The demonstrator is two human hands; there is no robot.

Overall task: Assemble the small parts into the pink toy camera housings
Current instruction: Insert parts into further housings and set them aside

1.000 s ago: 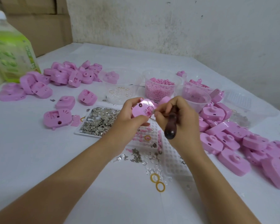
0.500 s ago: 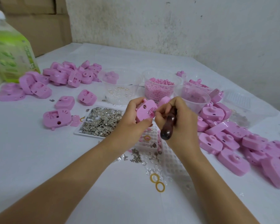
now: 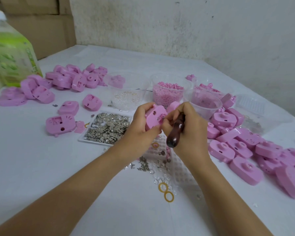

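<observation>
Matt pink plastic housing (image 3: 154, 119); glossy dark handle (image 3: 174, 133), perhaps lacquered wood; shiny metal bits (image 3: 107, 128); clear smooth plastic tubs (image 3: 141, 89)

At the middle of the surface (image 3: 41, 167), the left hand (image 3: 140, 128) holds a housing (image 3: 154, 119) just left of the right hand (image 3: 189, 126), which grips a tool handle (image 3: 174, 133). Beneath the hands lies a grid tray (image 3: 180, 167), with two rings (image 3: 165, 191) before it. Left of the hands sits a tray of metal pieces (image 3: 107, 128). Behind them stand three tubs (image 3: 169, 94) in a row. The left heap of housings (image 3: 71, 79) lies at the back left beside a carton (image 3: 10, 57), and the right heap of housings (image 3: 245, 145) spreads along the right.
</observation>
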